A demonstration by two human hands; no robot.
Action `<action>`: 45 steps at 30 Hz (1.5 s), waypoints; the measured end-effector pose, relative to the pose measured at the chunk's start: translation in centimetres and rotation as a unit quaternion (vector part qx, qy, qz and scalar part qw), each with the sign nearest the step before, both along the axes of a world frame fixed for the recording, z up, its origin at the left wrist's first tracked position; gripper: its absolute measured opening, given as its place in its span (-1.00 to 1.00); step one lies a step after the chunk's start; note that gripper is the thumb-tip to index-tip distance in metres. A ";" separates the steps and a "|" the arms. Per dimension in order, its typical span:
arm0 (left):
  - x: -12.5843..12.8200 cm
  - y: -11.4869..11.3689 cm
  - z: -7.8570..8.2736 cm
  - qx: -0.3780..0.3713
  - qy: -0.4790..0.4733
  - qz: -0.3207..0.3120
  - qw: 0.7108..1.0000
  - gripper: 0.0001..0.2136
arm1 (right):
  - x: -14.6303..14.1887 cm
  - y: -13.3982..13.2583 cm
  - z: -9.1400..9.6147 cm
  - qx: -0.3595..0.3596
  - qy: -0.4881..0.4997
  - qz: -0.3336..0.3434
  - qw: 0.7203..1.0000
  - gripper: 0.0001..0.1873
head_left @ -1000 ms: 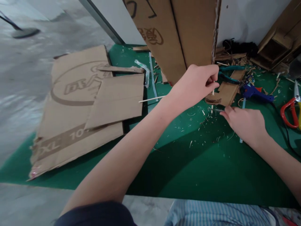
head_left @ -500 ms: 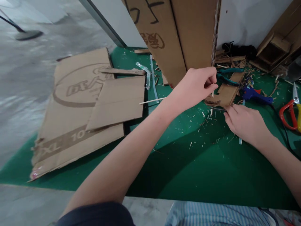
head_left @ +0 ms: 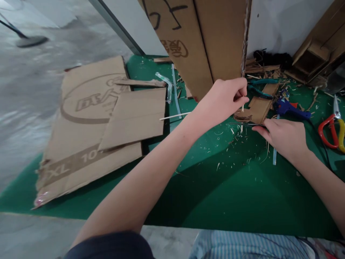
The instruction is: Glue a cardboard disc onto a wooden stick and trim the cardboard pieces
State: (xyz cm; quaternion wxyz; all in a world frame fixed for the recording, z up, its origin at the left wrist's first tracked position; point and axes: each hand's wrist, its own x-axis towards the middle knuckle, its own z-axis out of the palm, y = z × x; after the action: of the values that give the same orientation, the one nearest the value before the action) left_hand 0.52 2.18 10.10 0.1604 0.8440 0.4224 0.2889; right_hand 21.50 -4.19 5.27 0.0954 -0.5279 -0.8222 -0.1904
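Observation:
My left hand (head_left: 225,100) is closed in a pinch on the top of a thin pale stick (head_left: 242,108) that stands upright through a small round cardboard piece (head_left: 243,116). My right hand (head_left: 285,138) is closed on a thin dark tool (head_left: 254,125) whose tip lies on the green mat (head_left: 215,187) at the foot of the stick. A flat cardboard scrap (head_left: 261,106) lies just behind the round piece.
Large flat cardboard sheets (head_left: 91,122) lie at the left of the mat. A tall cardboard panel (head_left: 205,39) stands behind my left hand. A blue glue gun (head_left: 289,108), red-handled scissors (head_left: 330,129), a loose stick (head_left: 175,115) and cardboard scraps lie around.
My right hand has slid a little up and right with the dark tool. My left hand keeps its pinch on the stick, almost unmoved.

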 end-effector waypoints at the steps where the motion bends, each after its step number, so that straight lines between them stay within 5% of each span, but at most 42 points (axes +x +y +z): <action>1: 0.0 0.0 0.0 -0.002 0.002 0.000 1.000 -0.97 | 0.1 0.1 -0.1 0.006 0.002 0.003 1.000 -0.41; 10: -0.1 0.2 -0.3 0.001 0.004 0.002 1.000 -0.98 | 0.3 -0.5 -0.9 -0.044 -0.014 0.011 0.999 -0.39; 35: 0.5 -0.1 0.1 -0.017 0.015 0.002 1.000 -0.96 | 0.8 -0.4 -1.0 0.028 -0.006 0.019 0.999 -0.46; 45: 0.4 -0.2 -0.2 -0.006 -0.003 -0.006 1.000 -0.96 | 1.0 -1.0 -1.5 -0.007 -0.007 0.010 1.000 -0.43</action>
State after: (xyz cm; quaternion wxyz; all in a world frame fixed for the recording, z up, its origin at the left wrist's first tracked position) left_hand 0.95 1.95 9.94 0.1680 0.8450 0.4184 0.2877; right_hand 22.48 -5.20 3.81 0.0875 -0.5193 -0.8292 -0.1875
